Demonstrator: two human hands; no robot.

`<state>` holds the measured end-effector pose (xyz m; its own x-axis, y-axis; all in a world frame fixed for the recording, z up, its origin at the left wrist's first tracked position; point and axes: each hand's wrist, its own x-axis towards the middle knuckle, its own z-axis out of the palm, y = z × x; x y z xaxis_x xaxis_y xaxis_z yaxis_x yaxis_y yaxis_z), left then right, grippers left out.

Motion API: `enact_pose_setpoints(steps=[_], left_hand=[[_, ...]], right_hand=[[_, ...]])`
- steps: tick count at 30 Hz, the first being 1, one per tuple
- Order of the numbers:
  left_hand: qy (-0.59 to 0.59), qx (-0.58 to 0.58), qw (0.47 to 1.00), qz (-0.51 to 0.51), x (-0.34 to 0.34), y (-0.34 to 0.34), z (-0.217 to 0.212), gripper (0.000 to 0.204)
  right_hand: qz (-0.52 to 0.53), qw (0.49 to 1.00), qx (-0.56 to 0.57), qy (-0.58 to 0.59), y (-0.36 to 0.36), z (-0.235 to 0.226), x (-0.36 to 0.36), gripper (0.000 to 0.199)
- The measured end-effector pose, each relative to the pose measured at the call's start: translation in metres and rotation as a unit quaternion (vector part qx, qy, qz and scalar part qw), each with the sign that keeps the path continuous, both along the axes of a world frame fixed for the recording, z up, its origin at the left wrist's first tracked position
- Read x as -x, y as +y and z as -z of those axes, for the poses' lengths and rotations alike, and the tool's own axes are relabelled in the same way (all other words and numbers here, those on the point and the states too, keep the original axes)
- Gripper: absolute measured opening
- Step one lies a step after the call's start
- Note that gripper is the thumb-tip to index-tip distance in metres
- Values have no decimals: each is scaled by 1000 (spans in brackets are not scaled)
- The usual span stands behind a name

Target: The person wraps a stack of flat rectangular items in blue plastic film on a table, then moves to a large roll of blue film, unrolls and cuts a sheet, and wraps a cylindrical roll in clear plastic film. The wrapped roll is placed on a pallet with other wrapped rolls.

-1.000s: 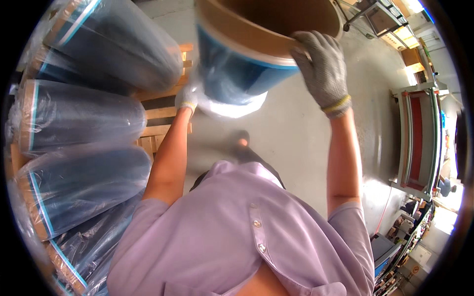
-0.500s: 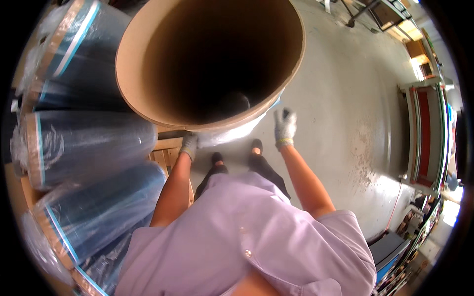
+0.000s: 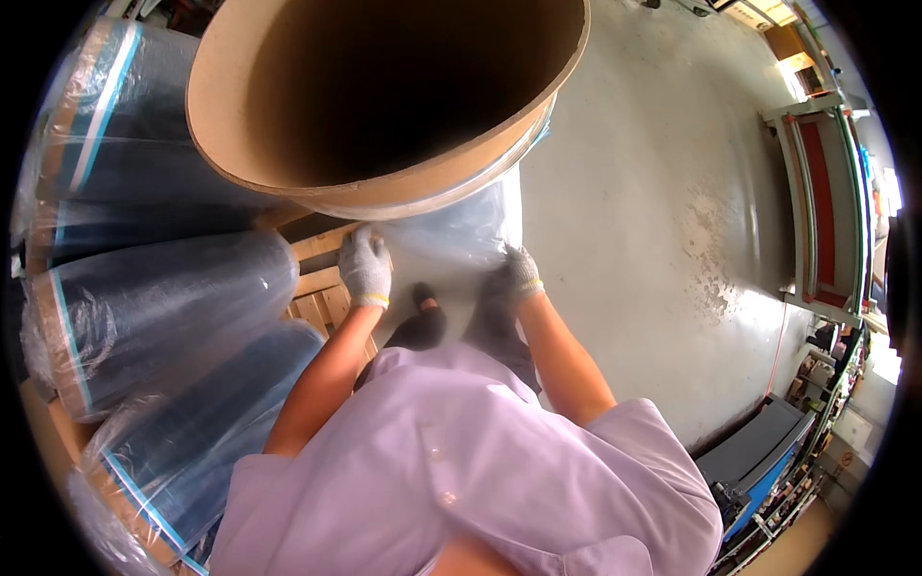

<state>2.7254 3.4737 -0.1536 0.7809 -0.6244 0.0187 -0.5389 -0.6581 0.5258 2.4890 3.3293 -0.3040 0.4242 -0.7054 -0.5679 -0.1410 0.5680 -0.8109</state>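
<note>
A big roll on a wide brown cardboard core [image 3: 384,182] stands upright in front of me, its open end facing the camera. A clear plastic sleeve [image 3: 461,230] hangs down around its lower part. My left hand [image 3: 365,269], in a grey knit glove, grips the plastic at the left. My right hand [image 3: 519,274], gloved too, holds the plastic's right side low down. My feet [image 3: 423,317] show below the roll.
Several dark rolls wrapped in clear plastic [image 3: 154,317] lie stacked on a wooden pallet [image 3: 322,298] at my left. Grey concrete floor [image 3: 653,192] spreads to the right. A red and green machine frame [image 3: 826,192] and shelving stand at the far right.
The roll came down from being held high and tipped so its open core faces me. Both hands dropped from the roll's body to the plastic sleeve at its base.
</note>
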Motion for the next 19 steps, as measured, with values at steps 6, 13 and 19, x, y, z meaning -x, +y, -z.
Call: enact_pose_setpoints(steps=[6,13,19], left_hand=[[-39,44,947,317,32,-37,-14,39],[259,-136,868,400,36,-83,-32,39],[114,-64,916,379,43,-80,-131,37]], right_hand=[[-121,992,16,20,7,-98,-14,47],[-266,962,41,-45,-38,-133,7,44],[-189,966,-174,-38,-69,-253,-54,61]])
